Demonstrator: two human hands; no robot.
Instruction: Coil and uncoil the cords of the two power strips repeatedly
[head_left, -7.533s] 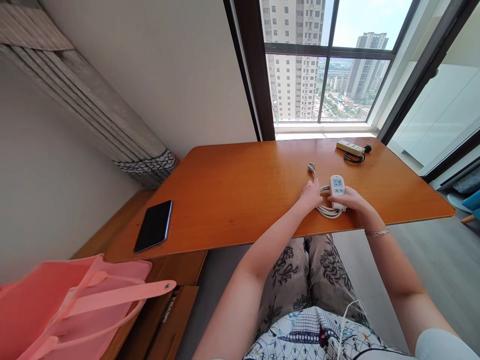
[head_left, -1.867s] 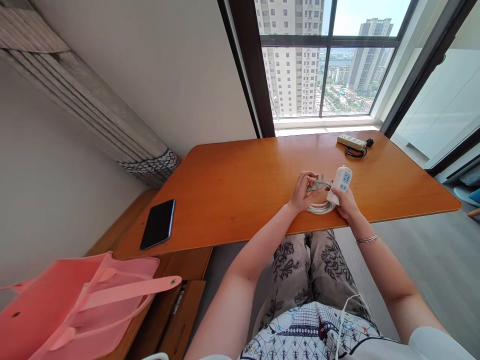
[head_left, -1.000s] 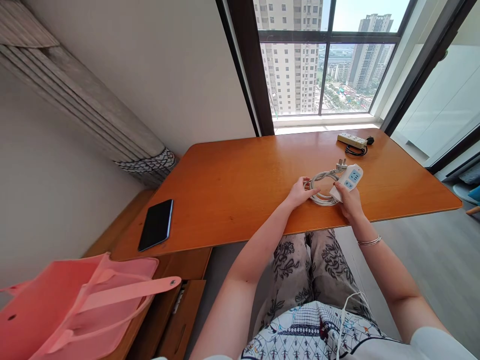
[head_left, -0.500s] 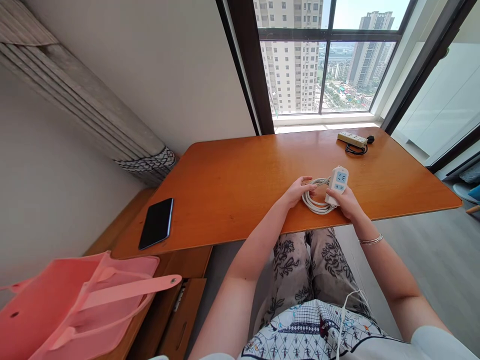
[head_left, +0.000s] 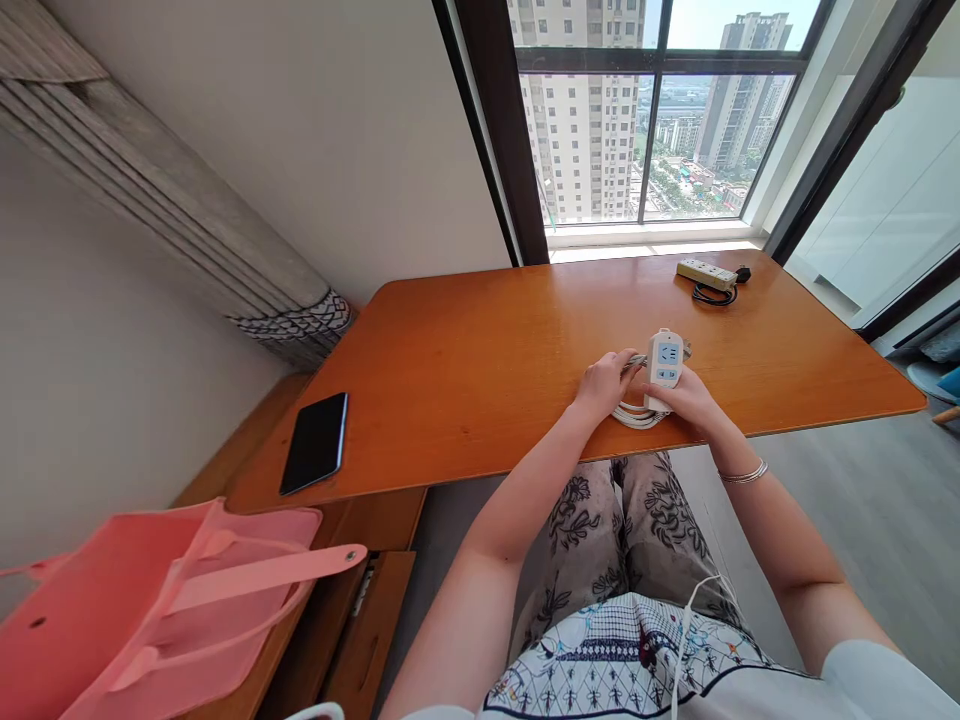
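Observation:
A small white power strip (head_left: 664,362) with blue sockets lies near the front edge of the orange wooden table (head_left: 480,360). Its white cord (head_left: 634,414) is coiled in loops under and beside it. My right hand (head_left: 691,400) grips the strip's near end from the right. My left hand (head_left: 606,383) is closed over the left side of the coil, fingers curled onto the cord. The plug is mostly hidden behind the strip.
A second, beige power strip (head_left: 706,271) with a black cord (head_left: 714,294) lies at the table's far right by the window. A black phone (head_left: 316,456) rests on the left corner. A pink tote bag (head_left: 157,600) stands at lower left on a wooden cabinet (head_left: 352,620).
The cord, stretched out at first, has been gathered into a coil. Over the last second the strip swung from tilted right back to upright, and both hands closed in on the coil.

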